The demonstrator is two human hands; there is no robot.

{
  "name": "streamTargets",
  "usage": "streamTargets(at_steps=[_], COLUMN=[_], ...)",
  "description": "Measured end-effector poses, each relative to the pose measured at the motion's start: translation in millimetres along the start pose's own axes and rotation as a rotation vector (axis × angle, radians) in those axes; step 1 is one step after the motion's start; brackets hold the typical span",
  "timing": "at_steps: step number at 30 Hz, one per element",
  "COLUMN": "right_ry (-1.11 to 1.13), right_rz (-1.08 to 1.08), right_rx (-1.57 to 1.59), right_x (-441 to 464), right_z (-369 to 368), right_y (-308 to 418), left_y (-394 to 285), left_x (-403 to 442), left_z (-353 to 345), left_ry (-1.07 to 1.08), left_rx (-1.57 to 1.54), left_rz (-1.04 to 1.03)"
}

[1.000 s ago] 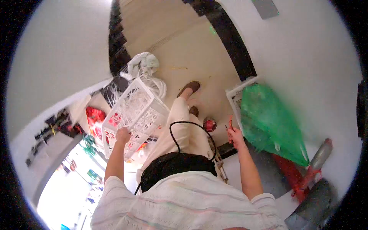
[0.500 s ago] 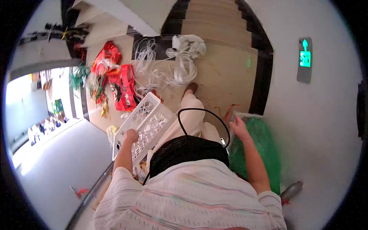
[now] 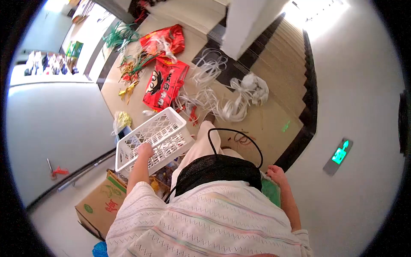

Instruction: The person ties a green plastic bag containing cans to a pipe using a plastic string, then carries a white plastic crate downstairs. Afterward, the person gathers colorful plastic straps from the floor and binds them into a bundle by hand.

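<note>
My left hand (image 3: 145, 150) grips a white plastic crate (image 3: 165, 156) by its near side. The crate has lattice walls and is tilted beside my left leg. My right hand (image 3: 277, 174) hangs by my right hip with its fingers curled in. Right below it is something green (image 3: 270, 191), mostly hidden by my arm and clothes. What the curled fingers hold is too small to see. A black mesh pouch (image 3: 214, 177) with a looped black cord lies across my waist.
Red printed bags (image 3: 165, 85), bundled white straps (image 3: 235, 107) and green strips (image 3: 120, 36) lie on the floor ahead. Stairs (image 3: 274, 64) rise at front right. A cardboard box (image 3: 100, 205) stands behind left, near a grey door (image 3: 60, 137). An exit sign (image 3: 338, 156) is on the right wall.
My view has turned left, so the floor items appear shifted right. The crate stays in my left hand. My right hand appears lower, and much less of the green thing shows.
</note>
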State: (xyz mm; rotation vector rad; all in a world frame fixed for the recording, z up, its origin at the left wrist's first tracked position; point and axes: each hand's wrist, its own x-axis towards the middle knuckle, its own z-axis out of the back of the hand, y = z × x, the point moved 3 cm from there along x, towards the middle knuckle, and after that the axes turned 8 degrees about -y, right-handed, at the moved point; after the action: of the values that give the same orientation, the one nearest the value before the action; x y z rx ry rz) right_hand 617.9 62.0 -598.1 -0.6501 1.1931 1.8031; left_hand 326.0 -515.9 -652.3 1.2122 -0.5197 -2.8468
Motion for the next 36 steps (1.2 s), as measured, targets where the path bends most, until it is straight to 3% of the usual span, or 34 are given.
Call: streamTargets(at_steps=[2,4,7,11,13,15,16,18,20,22,24,27,29,32,35,36], right_ry=[-0.012,-0.039,-0.102,-0.122,-0.166,-0.006,0.003,0.403,0.879,0.908,0.636,0.888,0.999,1.011,0.903,0.981], right_rz=[0.061,0.167,0.296,0.656,1.012,1.589,1.668,1.801,1.788,1.563,1.448,1.848,1.965,2.042,1.896,1.908], right_rx=[-0.060,-0.130,0.039,0.302,0.230,0.279,0.494,0.203,-0.131,-0.474,-0.506,-0.123,0.051,0.022,-0.256,-0.185], right_x=[7.2,26.7,36.2,-24.7,-86.0,-142.8,-157.8,-201.5,-236.8,-257.2,-267.6,-245.0,-226.9,-212.7,-210.7,-211.6], right_z=[12.9,26.6,42.5,45.4,40.7,29.5,32.3,39.0,40.1,23.8,-15.4,-48.7,-63.1,-86.1,-104.9,-114.3], right_y=[62.6,130.8,250.7,442.1,516.9,572.7,576.6,614.4,651.0,685.1,708.4,745.3,773.6,816.7,858.8,868.7], left_y=[11.7,6.2,20.6,25.2,26.6,24.7,26.7,29.4,34.0,39.3,44.0,55.4,58.7,73.6,84.6,89.2], left_x=[18.9,3.3,15.3,26.5,24.7,27.1,23.8,15.8,10.7,10.4,7.1,7.7,13.5,36.4,52.0,55.5], left_z=[-0.4,50.6,53.4,60.8,56.5,53.5,57.2,66.2,63.0,60.0,61.3,68.7,64.0,51.5,59.1,54.1], left_ry=[-0.021,-0.049,-0.144,-0.142,-0.200,-0.253,-0.285,-0.348,-0.346,-0.325,-0.227,-0.179,-0.204,-0.189,-0.079,-0.069], left_rx=[-0.077,-0.185,-0.356,-0.497,-0.588,-0.700,-0.747,-0.835,-0.908,-0.978,-1.111,-1.177,-1.149,-1.229,-1.281,-1.302], left_rz=[0.031,0.039,0.021,0.034,0.032,0.070,0.077,0.098,0.173,0.244,0.350,0.442,0.467,0.549,0.704,0.747])
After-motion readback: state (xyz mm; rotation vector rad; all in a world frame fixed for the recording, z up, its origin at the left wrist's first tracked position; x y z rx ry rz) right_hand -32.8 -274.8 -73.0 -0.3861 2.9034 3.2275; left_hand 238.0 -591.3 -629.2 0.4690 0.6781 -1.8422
